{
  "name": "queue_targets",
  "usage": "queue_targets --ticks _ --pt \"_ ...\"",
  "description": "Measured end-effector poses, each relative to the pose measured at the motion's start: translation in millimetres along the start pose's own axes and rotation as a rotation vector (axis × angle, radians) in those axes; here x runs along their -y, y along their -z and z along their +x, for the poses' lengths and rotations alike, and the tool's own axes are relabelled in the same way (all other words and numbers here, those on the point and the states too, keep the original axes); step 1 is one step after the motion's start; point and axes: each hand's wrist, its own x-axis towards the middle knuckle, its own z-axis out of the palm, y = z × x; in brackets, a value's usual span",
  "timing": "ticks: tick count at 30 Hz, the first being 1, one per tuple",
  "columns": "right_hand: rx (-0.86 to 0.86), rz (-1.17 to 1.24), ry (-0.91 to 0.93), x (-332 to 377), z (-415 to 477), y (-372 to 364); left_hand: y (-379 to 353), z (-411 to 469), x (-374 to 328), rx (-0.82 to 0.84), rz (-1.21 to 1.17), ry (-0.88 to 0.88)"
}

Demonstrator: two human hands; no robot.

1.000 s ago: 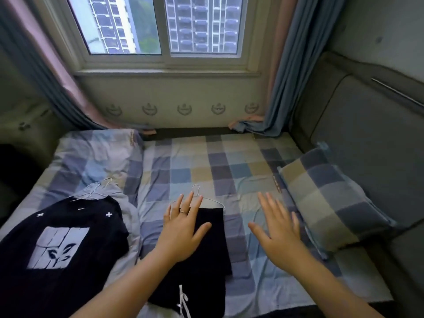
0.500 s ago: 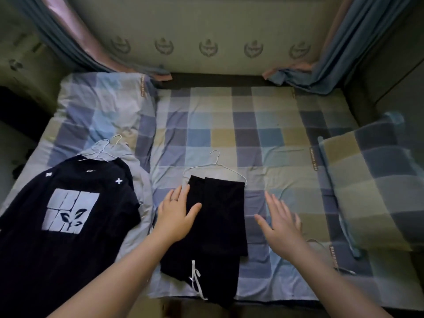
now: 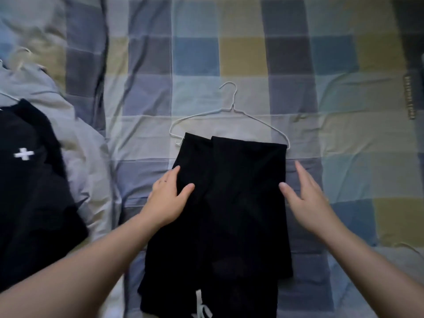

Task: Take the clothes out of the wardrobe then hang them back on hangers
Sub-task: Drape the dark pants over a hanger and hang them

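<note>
On the head view the black trousers (image 3: 231, 203) lie folded across the bottom of a white wire hanger (image 3: 232, 109) in the middle of the checked bed (image 3: 229, 53), so I judge this piece nearly hung. My left grip (image 3: 168, 199) rests flat on their left edge, stretched out and clasping nothing, while my right grip (image 3: 307, 198) hovers spread just beside the right edge. Next, I think, I smooth the fold, then take the hook and lift without the cloth sliding off.
</note>
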Motion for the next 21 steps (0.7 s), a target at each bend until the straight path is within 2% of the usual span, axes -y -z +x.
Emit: queue_targets --ticks 4,8,10,14,18,21 --pt "-0.085 -0.013 -0.011 -26.9 92.3 -39.3 -24.7 81.8 17.4 -0.106 -0.088 0.000" --pt "-0.118 0.080 -0.036 -45.6 151.0 -60.6 -27.6 128.8 16.7 -0.191 -0.205 -0.023" --pt "-0.129 0.193 -0.089 -42.7 167.4 -62.6 -23.9 142.8 9.2 -0.206 -0.292 -0.002" --pt "-0.199 0.558 -0.276 -28.5 193.7 -56.3 -6.9 167.4 -9.1 -0.191 -0.546 0.152" --pt "-0.122 0.958 -0.459 -4.0 190.4 -30.9 13.1 171.7 -32.5 -0.154 -0.790 0.350" --pt "-0.112 1.067 -0.511 19.3 170.1 -1.0 30.9 163.7 -52.1 -0.145 -0.858 0.408"
